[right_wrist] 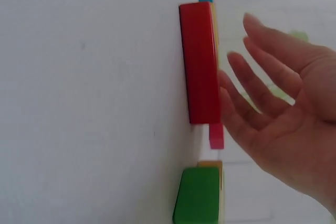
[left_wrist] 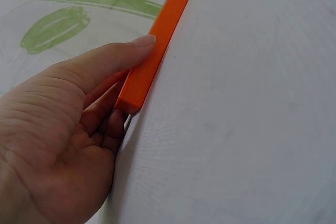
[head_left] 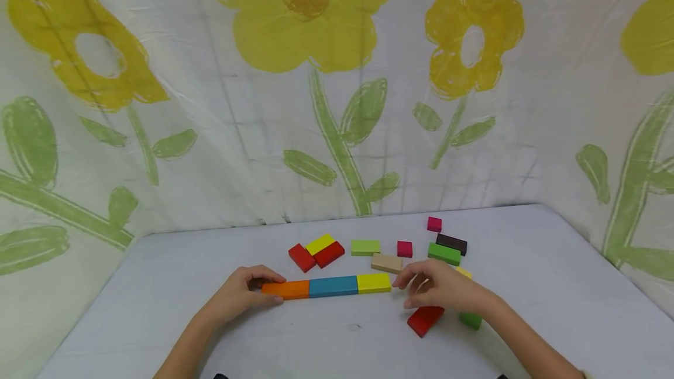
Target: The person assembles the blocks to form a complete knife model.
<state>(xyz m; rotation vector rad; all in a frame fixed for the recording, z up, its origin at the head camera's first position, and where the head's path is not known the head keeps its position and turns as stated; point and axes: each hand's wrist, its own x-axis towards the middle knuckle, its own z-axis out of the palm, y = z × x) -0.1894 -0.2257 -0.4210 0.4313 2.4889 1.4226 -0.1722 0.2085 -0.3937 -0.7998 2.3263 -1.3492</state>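
Observation:
An orange block, a blue block and a yellow block lie end to end in one row on the white table. My left hand pinches the orange block near its outer end, thumb on the near side; the left wrist view shows this grip on the orange block closely. Just past the yellow end of the row, my right hand hovers with loosely bent fingers and holds nothing. Below it lies a red block, with a green block beside it, partly hidden by the wrist.
Behind the row lie two red blocks around a yellow one, a light green block, a beige block and two pink cubes. A green block and a dark brown one lie farther right. A flowered curtain hangs behind the table.

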